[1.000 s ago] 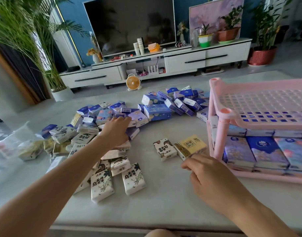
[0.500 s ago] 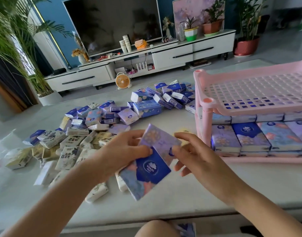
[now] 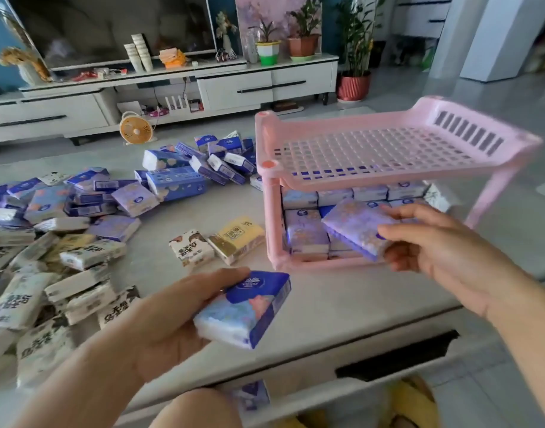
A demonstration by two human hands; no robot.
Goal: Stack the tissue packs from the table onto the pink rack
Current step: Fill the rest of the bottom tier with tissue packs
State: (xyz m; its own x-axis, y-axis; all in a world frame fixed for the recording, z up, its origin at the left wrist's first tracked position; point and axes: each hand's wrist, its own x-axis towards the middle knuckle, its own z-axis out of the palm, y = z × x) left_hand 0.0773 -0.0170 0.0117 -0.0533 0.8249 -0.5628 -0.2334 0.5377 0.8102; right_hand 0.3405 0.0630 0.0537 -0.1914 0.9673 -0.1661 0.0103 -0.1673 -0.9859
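Note:
The pink rack (image 3: pixel 388 168) stands on the table's right side, its top shelf bare and its lower shelf filled with blue and purple tissue packs (image 3: pixel 305 233). My right hand (image 3: pixel 444 245) grips a purple pack (image 3: pixel 354 227) at the open front of the lower shelf. My left hand (image 3: pixel 175 313) holds a blue and white pack (image 3: pixel 243 310) above the table's near edge. A large heap of blue packs (image 3: pixel 172 183) and white patterned packs (image 3: pixel 79 291) covers the table's left half.
A white patterned pack (image 3: pixel 191 248) and a yellow pack (image 3: pixel 237 239) lie just left of the rack. Another pack (image 3: pixel 249 396) shows below the table's edge near my knee. A TV stand (image 3: pixel 203 84), small fan (image 3: pixel 135 129) and potted plants stand beyond.
My left hand lifted two packs from the heap. My right hand took the purple one and carried it right to the rack's lower shelf. The view swung right.

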